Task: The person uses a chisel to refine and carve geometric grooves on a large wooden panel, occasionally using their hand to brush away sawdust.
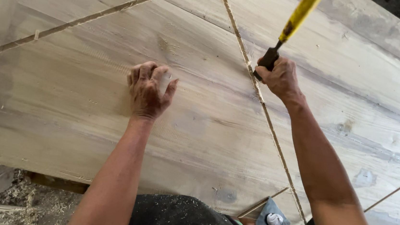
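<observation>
Yellow-handled chisel (292,26) clenched in our right hand (280,78), blade on the groove (275,138) running toward the plank's (66,96) near edge; our left hand (148,91), curled empty, braces well aside.

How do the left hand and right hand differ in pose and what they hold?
The left hand lies knuckles-up with fingers curled, pressed on the large pale wooden slab; it grips no tool. The right hand is closed round the yellow-handled chisel, which tilts up and away, its blade end at the carved groove. Both are bare and over the same slab.
</observation>
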